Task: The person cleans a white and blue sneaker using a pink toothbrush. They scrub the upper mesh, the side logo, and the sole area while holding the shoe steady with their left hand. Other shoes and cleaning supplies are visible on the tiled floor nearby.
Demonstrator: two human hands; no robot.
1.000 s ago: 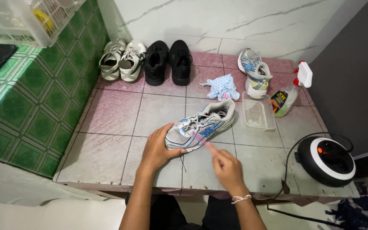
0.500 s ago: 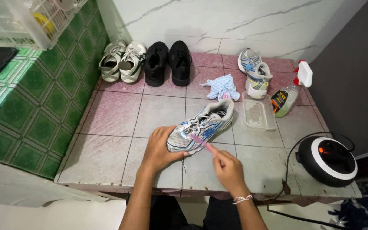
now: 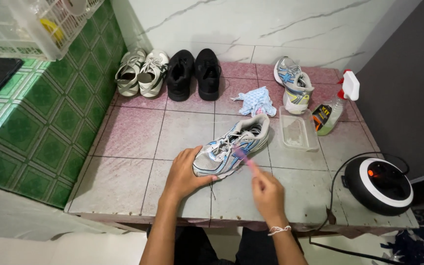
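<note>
Left hand: the left hand (image 3: pixel 185 175) cups the toe of a silver and blue mesh running shoe (image 3: pixel 231 146), fingers wrapped on it, pinning it to the tiled ledge (image 3: pixel 123 169).
Right hand: the right hand (image 3: pixel 267 192) is closed around a thin pink-handled brush (image 3: pixel 245 159); its head meets the shoe's side panel, just behind the laces.
Shoe position: it lies near the ledge's front edge, heel pointing towards the clear rectangular plastic tub (image 3: pixel 298 130).
Nearby supplies: a crumpled blue and white cloth (image 3: pixel 255 102), a spray bottle with a white trigger head (image 3: pixel 337 104) and the matching second shoe (image 3: pixel 293 86) sit behind.
Other footwear: a pale grey pair of trainers (image 3: pixel 141 71) and a black pair of shoes (image 3: pixel 193 72) stand against the wall.
Technique note: judged from the hold, brushing goes best with short strokes away from the steadying fingers, with the toe kept firmly pressed so the shoe cannot twist.
</note>
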